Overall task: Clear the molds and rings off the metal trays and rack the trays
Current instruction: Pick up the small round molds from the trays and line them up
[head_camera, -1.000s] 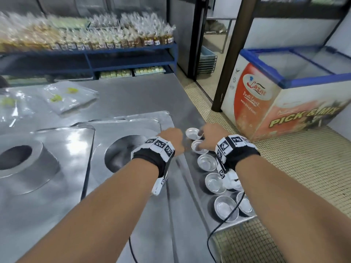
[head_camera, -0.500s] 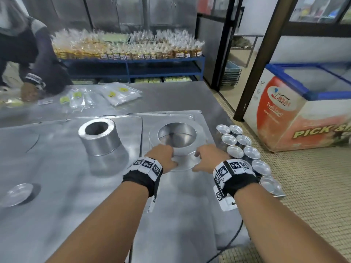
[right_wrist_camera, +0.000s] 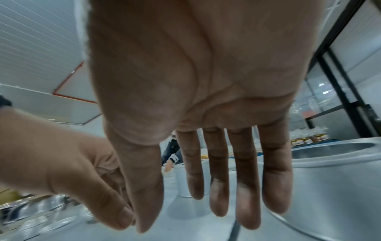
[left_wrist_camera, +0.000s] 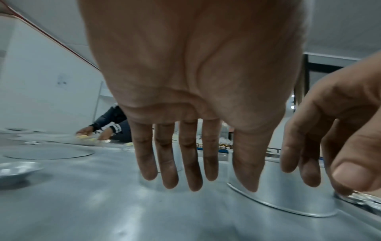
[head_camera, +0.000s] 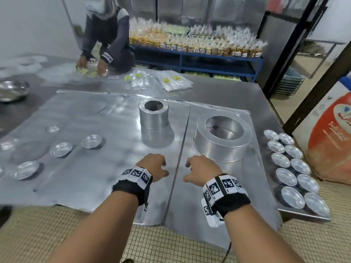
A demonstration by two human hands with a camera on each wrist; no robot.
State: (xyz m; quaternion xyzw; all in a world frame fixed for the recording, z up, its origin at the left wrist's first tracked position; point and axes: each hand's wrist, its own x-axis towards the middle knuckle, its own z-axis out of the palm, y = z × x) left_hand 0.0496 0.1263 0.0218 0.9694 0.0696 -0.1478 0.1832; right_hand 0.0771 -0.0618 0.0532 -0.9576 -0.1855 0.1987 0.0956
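Both hands hover palm-down over the metal trays, holding nothing; the left hand (head_camera: 153, 166) has its fingers (left_wrist_camera: 167, 161) straight and slightly spread above the left tray (head_camera: 91, 168), and the right hand (head_camera: 201, 171) likewise has straight, relaxed fingers (right_wrist_camera: 245, 187) above the right tray (head_camera: 218, 202); the 2 hands sit close together on either side of the seam between the trays; a tall narrow ring (head_camera: 153, 115) stands upright on the left tray beyond the left hand; a wide low ring (head_camera: 222, 137) stands on the right tray just beyond the right hand; several small round molds (head_camera: 60, 149) lie scattered on the left tray; a double row of small molds (head_camera: 290, 168) rests on the tabletop (head_camera: 218, 88) along the right tray's right edge; at the far side another person (head_camera: 106, 37) handles plastic bags (head_camera: 171, 80).
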